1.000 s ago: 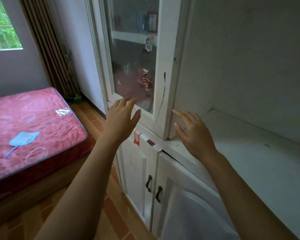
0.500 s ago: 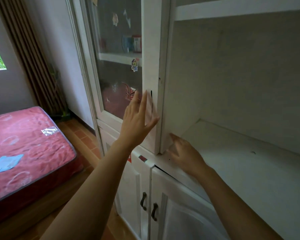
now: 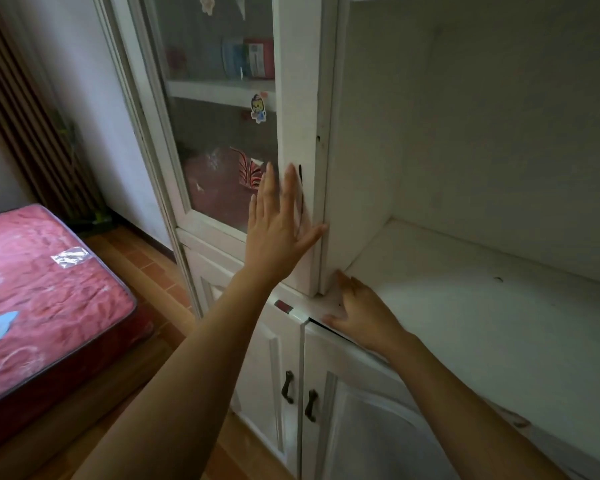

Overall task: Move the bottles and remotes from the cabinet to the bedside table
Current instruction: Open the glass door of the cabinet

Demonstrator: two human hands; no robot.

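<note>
A white cabinet (image 3: 302,81) with a glass door (image 3: 222,140) stands in front of me. My left hand (image 3: 278,226) lies flat with fingers spread against the door's right frame, next to its dark handle. My right hand (image 3: 361,313) rests palm down on the white counter ledge (image 3: 465,323) at the foot of the door frame, holding nothing. Behind the glass, on the upper shelf, stand a blue item and a red-and-white item (image 3: 248,58); what they are is unclear. A reddish shape (image 3: 219,183) shows on the lower shelf. I see no remotes or bedside table.
To the right is an open white niche (image 3: 482,133) with a bare shelf. Below are two cabinet doors with dark handles (image 3: 298,398). A bed with a red mattress (image 3: 42,289) and a blue paper on it stands at the left, a curtain (image 3: 25,116) behind it.
My left hand rose from below the glass pane onto the door's right frame. My right hand settled flat on the ledge. My view moved closer and tilted upward.
</note>
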